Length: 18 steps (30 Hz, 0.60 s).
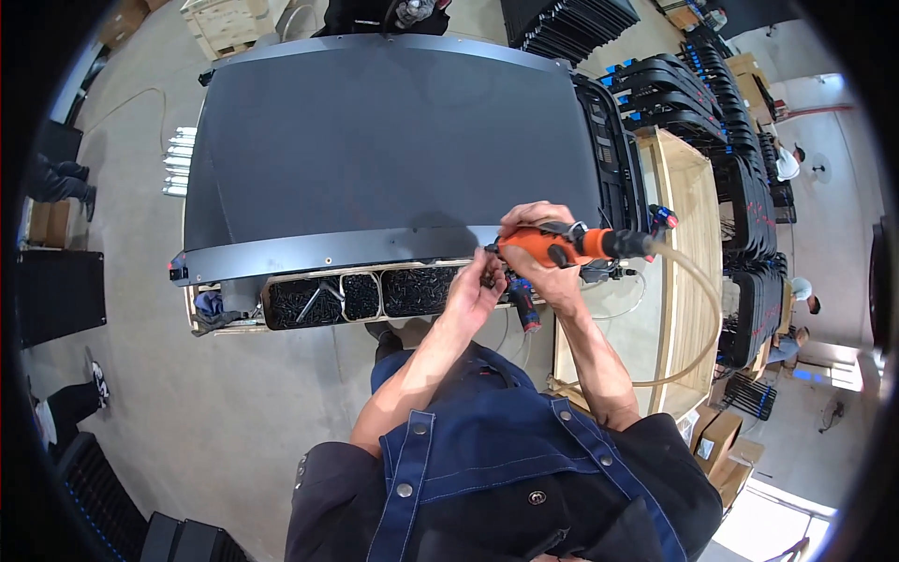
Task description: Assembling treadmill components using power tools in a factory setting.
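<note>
My right hand (541,225) is wrapped round an orange air-powered driver (538,246) with a hose (704,290) running from its back end. The driver points left at the near grey metal rail (328,257) of a large black flat panel (393,140). My left hand (476,288) is closed beside the driver's tip, its thumb and fingers pinched at the rail's edge; whatever they hold is too small to make out. Below the rail, bins (318,302) hold many small black fasteners, with a metal L-shaped wrench lying on them. A second power tool (526,309) hangs just right of my left hand.
At the far side stands another person with a gloved hand (412,11). To my right is a wooden crate (688,187), with stacked black frames (749,225) behind it. Silver cylinders (178,161) stick out at the panel's left. A blue cloth (211,304) lies near the bins.
</note>
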Motion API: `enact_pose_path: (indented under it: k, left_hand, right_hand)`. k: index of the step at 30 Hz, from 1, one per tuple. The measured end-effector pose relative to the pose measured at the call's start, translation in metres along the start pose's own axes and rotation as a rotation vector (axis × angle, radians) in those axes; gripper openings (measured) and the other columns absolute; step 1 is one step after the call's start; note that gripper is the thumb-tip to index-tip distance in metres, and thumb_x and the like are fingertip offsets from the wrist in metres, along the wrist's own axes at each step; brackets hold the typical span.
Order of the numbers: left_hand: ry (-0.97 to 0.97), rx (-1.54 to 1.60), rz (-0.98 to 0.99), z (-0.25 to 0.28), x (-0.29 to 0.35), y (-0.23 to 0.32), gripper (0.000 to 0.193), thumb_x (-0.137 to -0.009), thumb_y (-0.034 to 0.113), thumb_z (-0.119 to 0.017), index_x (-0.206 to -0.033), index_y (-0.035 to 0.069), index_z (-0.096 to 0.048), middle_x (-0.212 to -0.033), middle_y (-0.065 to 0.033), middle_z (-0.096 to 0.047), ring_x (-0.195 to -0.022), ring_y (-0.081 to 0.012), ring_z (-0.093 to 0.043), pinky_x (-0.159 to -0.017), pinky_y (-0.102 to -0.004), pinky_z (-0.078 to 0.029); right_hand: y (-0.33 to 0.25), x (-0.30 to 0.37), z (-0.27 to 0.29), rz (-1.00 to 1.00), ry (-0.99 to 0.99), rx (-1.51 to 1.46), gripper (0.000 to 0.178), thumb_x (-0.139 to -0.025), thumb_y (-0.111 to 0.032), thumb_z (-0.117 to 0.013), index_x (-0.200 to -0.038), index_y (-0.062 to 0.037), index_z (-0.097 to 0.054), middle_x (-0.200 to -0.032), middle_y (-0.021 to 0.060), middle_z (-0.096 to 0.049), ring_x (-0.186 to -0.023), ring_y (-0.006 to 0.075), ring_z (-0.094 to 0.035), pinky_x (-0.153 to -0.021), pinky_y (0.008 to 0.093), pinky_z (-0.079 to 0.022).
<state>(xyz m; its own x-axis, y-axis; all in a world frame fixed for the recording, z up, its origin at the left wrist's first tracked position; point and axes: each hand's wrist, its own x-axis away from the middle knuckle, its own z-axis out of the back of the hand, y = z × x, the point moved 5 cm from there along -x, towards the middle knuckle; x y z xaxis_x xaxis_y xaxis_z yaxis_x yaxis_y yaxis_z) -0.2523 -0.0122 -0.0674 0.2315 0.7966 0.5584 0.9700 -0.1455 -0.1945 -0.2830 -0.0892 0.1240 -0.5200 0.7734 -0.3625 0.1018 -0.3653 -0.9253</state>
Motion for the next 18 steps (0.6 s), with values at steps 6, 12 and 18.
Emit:
enact_pose_path:
  k: [6, 12, 18]
  left_hand:
    - [-0.131, -0.478, -0.003, -0.004, 0.056, 0.021, 0.039, -0.104, 0.008, -0.054, -0.139, -0.007, -0.049, -0.126, -0.0176, -0.065, -0.108, -0.02, -0.066, -0.095, -0.0308, -0.056]
    - [-0.12, -0.579, -0.056, 0.004, 0.086, 0.046, 0.039, -0.102, 0.007, -0.057, -0.137, -0.009, -0.049, -0.126, -0.019, -0.065, -0.107, -0.0229, -0.067, -0.097, -0.0338, -0.056]
    - [-0.294, -0.706, -0.322, -0.008, 0.114, 0.06, 0.042, -0.096, 0.019, -0.066, -0.129, -0.006, -0.058, -0.12, -0.0177, -0.068, -0.112, -0.025, -0.066, -0.099, -0.0359, -0.052]
  right_hand:
    - [0.005, -0.016, -0.011, -0.079, 0.032, 0.044, 0.04, -0.075, 0.012, -0.069, -0.109, -0.0044, -0.056, -0.104, 0.0118, -0.065, -0.092, 0.0219, -0.069, -0.084, 0.0367, -0.058]
    - [0.017, -0.019, -0.019, -0.094, 0.014, 0.093, 0.041, -0.073, 0.011, -0.073, -0.106, -0.0042, -0.055, -0.098, 0.0127, -0.066, -0.092, 0.025, -0.069, -0.085, 0.0414, -0.059]
    - [-0.012, -0.015, -0.02, -0.137, -0.085, 0.442, 0.044, -0.082, -0.004, -0.079, -0.122, -0.0004, -0.06, -0.119, 0.0164, -0.068, -0.111, 0.0296, -0.067, -0.099, 0.0435, -0.053]
